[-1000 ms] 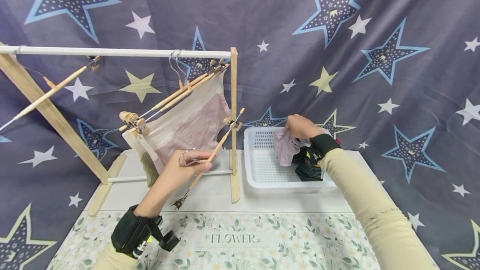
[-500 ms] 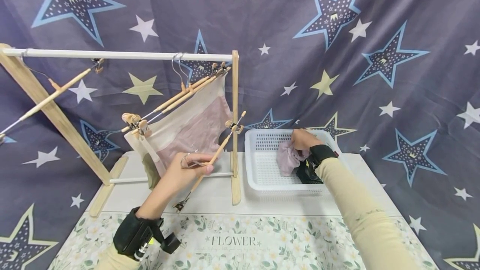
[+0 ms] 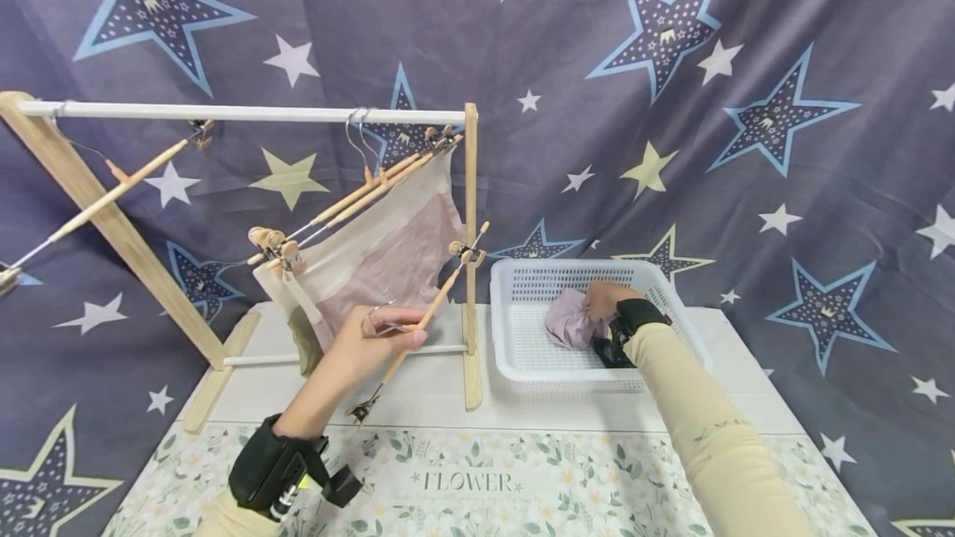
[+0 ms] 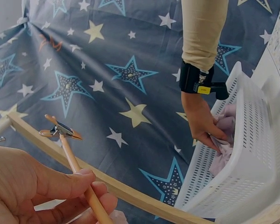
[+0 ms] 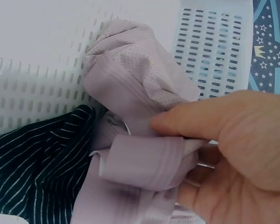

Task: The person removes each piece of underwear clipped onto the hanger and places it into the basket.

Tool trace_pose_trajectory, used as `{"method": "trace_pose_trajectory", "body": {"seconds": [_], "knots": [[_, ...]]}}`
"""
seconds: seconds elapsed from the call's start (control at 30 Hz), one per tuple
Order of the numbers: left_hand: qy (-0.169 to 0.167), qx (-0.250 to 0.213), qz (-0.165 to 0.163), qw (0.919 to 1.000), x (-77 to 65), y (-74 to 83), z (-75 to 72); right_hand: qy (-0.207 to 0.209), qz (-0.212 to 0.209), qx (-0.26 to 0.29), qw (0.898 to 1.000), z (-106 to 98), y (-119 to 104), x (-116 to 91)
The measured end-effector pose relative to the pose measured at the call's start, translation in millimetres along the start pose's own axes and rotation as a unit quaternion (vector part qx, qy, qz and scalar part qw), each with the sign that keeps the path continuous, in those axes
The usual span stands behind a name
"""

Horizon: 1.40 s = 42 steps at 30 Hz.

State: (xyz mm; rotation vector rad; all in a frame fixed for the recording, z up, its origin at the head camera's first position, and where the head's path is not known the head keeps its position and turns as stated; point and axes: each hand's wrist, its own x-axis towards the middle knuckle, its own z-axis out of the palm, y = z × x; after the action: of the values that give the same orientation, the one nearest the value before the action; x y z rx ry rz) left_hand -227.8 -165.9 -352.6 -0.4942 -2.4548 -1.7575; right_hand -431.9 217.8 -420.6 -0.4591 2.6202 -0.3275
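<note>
In my head view I have the left hand (image 3: 376, 342) between 7 and 8 o'clock, thumb and fingers pinching a wooden hanger (image 3: 440, 297) by its rod; one clip (image 3: 466, 253) sits between 1 and 2 o'clock from that hand, the other clip (image 3: 361, 411) between 6 and 7; at 4 o'clock I see the right hand (image 3: 606, 298) down inside a white basket (image 3: 518, 330), gripping a mauve cloth (image 3: 567, 321); my right wrist view shows that cloth bunched and folded, a black striped cloth (image 5: 42, 163) just beside it at 8 o'clock; at 9 o'clock in my head view stands a wooden rack (image 3: 472, 313), a white-and-pink cloth (image 3: 380, 251) hanging below its rail (image 3: 261, 113); a floral mat (image 3: 567, 458) lies at 6 o'clock.
</note>
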Motion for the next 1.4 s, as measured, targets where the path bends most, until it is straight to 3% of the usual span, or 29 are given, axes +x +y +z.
{"method": "trace_pose_trajectory", "body": {"seconds": [0.17,0.5,0.67,0.77,0.87,1.0,1.2,1.4], "knots": [[0.0,-0.007,-0.002,1.0,-0.9,0.3,-0.8,-0.007,0.004,0.005,1.0,1.4,-2.8,-6.4],[0.0,-0.015,-0.005,0.9999,-3.2,8.8,-3.9,-0.022,0.007,0.013,1.0,4.7,6.5,4.6],[0.01,-0.004,-0.004,0.9999,-8.2,21.1,-9.2,-0.038,0.014,0.072,0.997,2.4,-0.2,-6.3],[0.026,0.017,0.0,0.9995,-11.3,31.9,-12.7,-0.041,0.003,0.074,0.996,-4.1,-4.1,-11.9],[0.044,0.05,0.011,0.9977,-14.4,43.4,-16.7,-0.016,-0.014,0.063,0.998,-13.8,-10.5,-15.8],[0.06,0.094,0.032,0.9932,-18.5,57.5,-22.6,0.048,-0.057,0.062,0.995,-27.0,-24.6,-18.0],[0.072,0.127,0.065,0.9871,-18.7,72.8,-27.7,0.138,-0.124,0.114,0.976,-42.8,-54.8,-24.7],[0.093,0.172,0.078,0.9777,-17.9,93.3,-34.5,0.198,-0.19,0.217,0.937,-54.4,-94.8,-38.3]]}}
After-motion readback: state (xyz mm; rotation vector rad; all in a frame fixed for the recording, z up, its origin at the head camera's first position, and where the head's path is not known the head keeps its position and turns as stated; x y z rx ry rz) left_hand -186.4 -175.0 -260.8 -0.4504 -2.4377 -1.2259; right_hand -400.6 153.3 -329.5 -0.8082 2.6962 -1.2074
